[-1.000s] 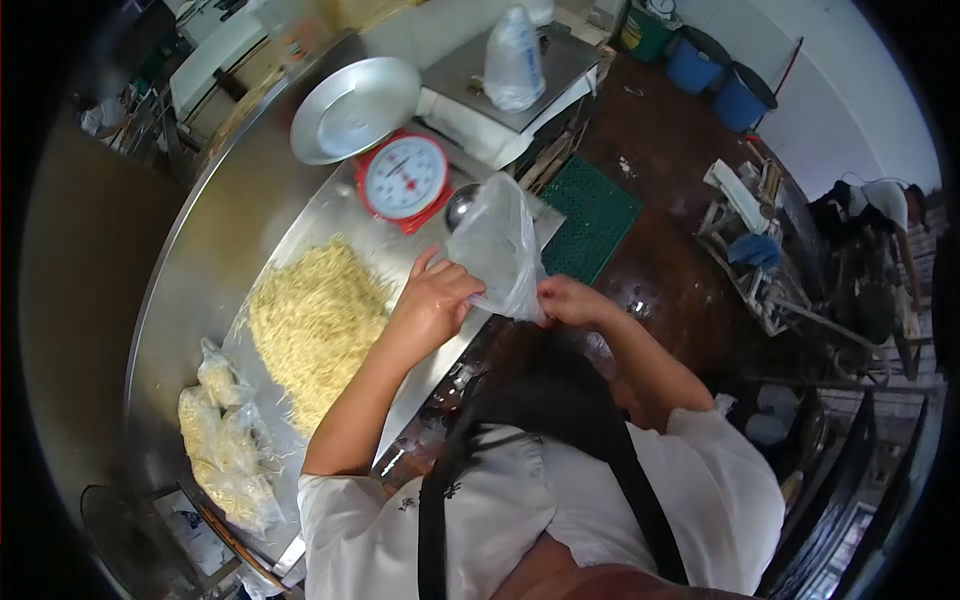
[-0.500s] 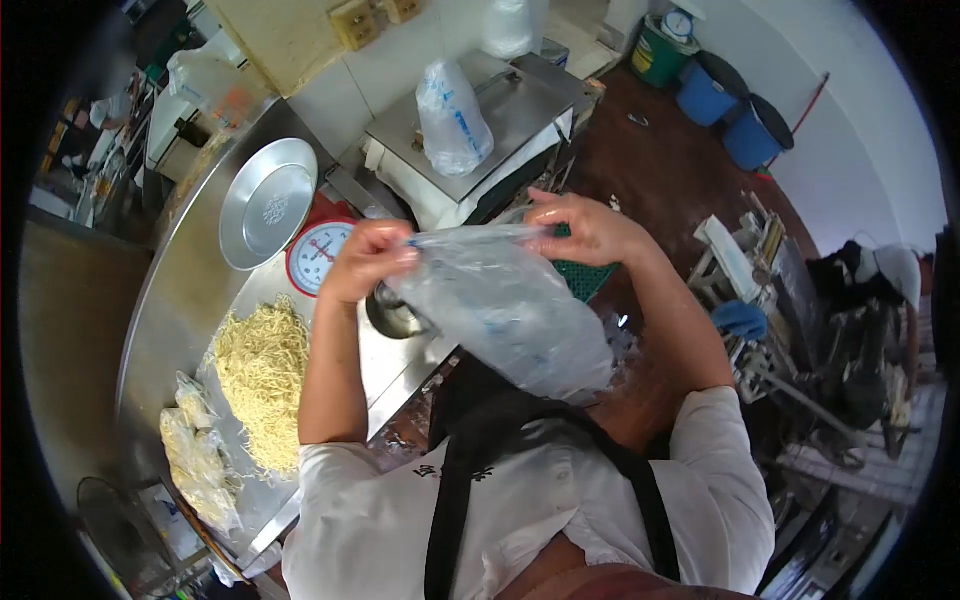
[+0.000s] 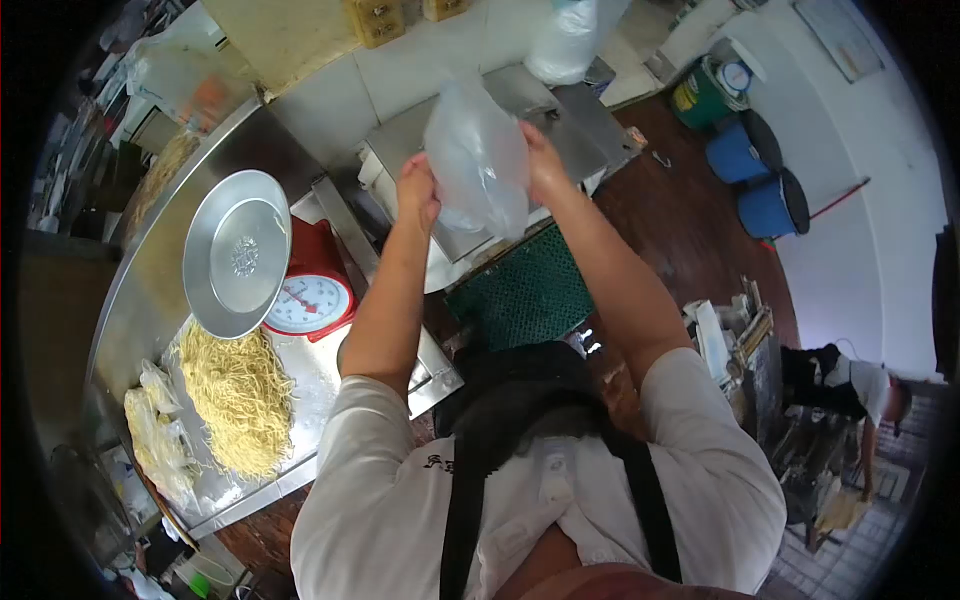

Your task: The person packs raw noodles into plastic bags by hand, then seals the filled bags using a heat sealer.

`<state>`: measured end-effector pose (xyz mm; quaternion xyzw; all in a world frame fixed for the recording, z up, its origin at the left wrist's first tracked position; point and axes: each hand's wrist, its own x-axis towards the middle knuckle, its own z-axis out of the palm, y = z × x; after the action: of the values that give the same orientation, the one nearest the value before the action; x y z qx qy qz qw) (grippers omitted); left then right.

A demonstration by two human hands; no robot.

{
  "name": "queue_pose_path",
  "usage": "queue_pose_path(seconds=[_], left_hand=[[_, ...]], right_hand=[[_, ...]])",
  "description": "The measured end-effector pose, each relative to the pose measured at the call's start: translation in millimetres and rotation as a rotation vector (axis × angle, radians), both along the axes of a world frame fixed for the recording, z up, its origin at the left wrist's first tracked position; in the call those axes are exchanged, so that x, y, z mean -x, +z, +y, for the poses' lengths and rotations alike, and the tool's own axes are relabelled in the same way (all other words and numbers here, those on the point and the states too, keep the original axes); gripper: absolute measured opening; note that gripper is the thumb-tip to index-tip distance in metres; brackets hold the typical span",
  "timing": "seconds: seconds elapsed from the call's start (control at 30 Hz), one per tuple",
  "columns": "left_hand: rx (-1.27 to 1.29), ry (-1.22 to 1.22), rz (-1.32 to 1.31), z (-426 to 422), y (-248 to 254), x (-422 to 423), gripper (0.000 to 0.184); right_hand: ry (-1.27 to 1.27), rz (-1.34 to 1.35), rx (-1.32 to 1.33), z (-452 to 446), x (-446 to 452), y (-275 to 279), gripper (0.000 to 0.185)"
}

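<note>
A clear plastic bag [image 3: 478, 150], puffed out and upright, is held between my two hands above the steel side counter. My left hand [image 3: 418, 190] grips its left side and my right hand [image 3: 541, 165] grips its right side. To the left of my left arm stands a red scale [image 3: 318, 285] with a round metal pan [image 3: 238, 255] on top. A pile of yellow noodles [image 3: 235, 400] lies on the steel table just below the pan. Bags of noodles [image 3: 160, 435] rest at the table's left.
A green mat [image 3: 525, 290] lies beyond my lap. Another roll of plastic bags [image 3: 565, 45] stands at the back of the side counter [image 3: 590, 130]. Blue bins [image 3: 773, 205] are at the right wall. A person [image 3: 868, 390] bends over at the far right.
Both hands have moved forward and up with the bag, which has gone from hanging flat and slack to puffed out. The view has shifted, and the far-right person shows again.
</note>
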<state>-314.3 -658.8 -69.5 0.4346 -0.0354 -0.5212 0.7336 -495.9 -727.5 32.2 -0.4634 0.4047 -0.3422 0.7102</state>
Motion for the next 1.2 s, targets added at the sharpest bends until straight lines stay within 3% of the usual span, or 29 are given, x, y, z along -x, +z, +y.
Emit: queue_pose_path(seconds=[0.17, 0.23, 0.3, 0.33, 0.37, 0.43, 0.47, 0.53, 0.6, 0.67, 0.7, 0.77, 0.8, 0.83, 0.87, 0.9, 1.0, 1.1, 1.2], left_hand=[[-0.173, 0.177, 0.002, 14.8, -93.5, 31.0, 0.009], [-0.303, 0.166, -0.140, 14.9, -128.0, 33.8, 0.008], [-0.426, 0.152, -0.345, 13.8, -95.7, 51.6, 0.012], [-0.503, 0.131, -0.454, 14.4, -88.9, 52.4, 0.015], [-0.619, 0.180, -0.865, 5.7, -159.9, 38.2, 0.022], [-0.721, 0.214, -0.795, 18.2, -113.8, 47.7, 0.025], [-0.669, 0.229, -0.784, 31.7, -90.0, 54.9, 0.039], [-0.495, 0.267, -0.860, 58.3, -44.7, 66.7, 0.071], [-0.367, 0.195, -1.046, 63.3, -3.7, 76.1, 0.091], [-0.363, 0.034, -1.240, 54.2, 40.1, 82.1, 0.103], [-0.371, 0.006, -1.329, 42.3, 41.9, 86.2, 0.099], [-0.328, -0.139, -1.365, 9.9, 7.1, 85.0, 0.089], [-0.288, -0.094, -1.245, 0.6, 0.1, 92.0, 0.078], [-0.243, -0.045, -1.123, -9.3, -6.3, 98.9, 0.067], [-0.198, 0.009, -1.006, -19.7, -12.0, 106.4, 0.057], [-0.165, 0.213, -0.876, -25.0, -31.3, 118.5, 0.058], [-0.464, 0.294, -1.340, -22.4, -79.6, 130.4, 0.072], [-0.590, 0.343, -1.327, -29.7, -64.5, 155.0, 0.076], [-0.515, 0.083, -1.031, -33.9, -38.9, 155.0, 0.085]], right_hand=[[0.095, 0.209, -0.166, -22.2, 17.6, -97.7, 0.050], [0.217, 0.336, 0.019, -59.5, 14.6, -151.1, 0.043], [0.348, 0.500, 0.101, -79.4, 24.1, -175.8, 0.039], [0.414, 0.514, 0.092, -88.9, 22.4, -175.0, 0.044], [0.460, 0.440, 0.032, -98.8, 21.4, -156.1, 0.050], [0.536, 0.295, -0.114, -110.7, 23.9, -106.3, 0.065], [0.492, 0.232, 0.125, -123.7, 28.5, -116.1, 0.066], [0.560, 0.073, 0.094, -127.7, 53.8, -42.6, 0.077], [0.725, -0.066, 0.370, -114.8, 67.7, 8.4, 0.087], [0.840, -0.059, 0.661, -100.1, 60.2, 11.9, 0.100], [0.870, 0.040, 0.808, -101.1, 48.3, -4.2, 0.107], [1.012, 0.188, 0.741, -94.7, 25.4, -28.9, 0.111], [0.880, 0.181, 0.950, -98.7, 17.8, -64.9, 0.107], [0.878, 0.156, 0.846, -103.9, 17.3, -63.3, 0.107], [0.854, -0.037, 0.851, -112.8, 13.8, -81.4, 0.110], [0.867, 0.174, 0.766, -116.2, 20.2, -71.9, 0.110], [0.882, 0.096, 0.896, -144.2, 29.0, -76.1, 0.096], [0.902, 0.162, 0.845, -170.4, 39.5, -62.5, 0.083], [0.696, 0.250, 0.697, -224.4, 78.5, -22.9, 0.072]])
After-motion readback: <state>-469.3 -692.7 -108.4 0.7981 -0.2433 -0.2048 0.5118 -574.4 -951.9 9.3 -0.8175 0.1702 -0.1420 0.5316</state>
